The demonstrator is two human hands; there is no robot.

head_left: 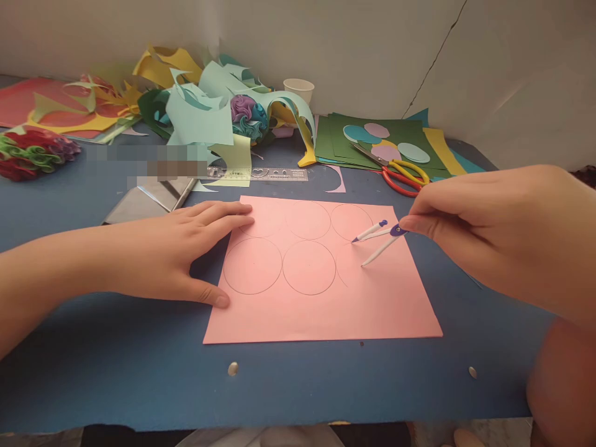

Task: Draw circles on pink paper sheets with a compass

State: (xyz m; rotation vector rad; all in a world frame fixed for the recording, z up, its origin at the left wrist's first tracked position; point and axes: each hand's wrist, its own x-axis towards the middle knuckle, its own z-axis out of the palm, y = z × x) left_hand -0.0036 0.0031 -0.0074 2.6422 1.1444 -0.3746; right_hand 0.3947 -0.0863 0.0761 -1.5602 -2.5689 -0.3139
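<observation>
Compass with white legs and blue hinge (397,230), pinched in my right hand (484,230), stands on a pink rectangular paper sheet (321,313); my left hand (181,251) spreads wide across its left edge. I seem mid-circle; closing the thin grey arc (336,265) calls for a steady pivot.

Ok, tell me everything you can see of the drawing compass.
The drawing compass has a blue hinge and two slim white legs, plastic-looking and spread apart. One carries a short white-and-blue pencil holder. The compass leans toward the right hand, whose grip pinches it by the hinge and hides its top end. Both tips meet or nearly meet the pink paper, by a partly drawn arc.
</observation>
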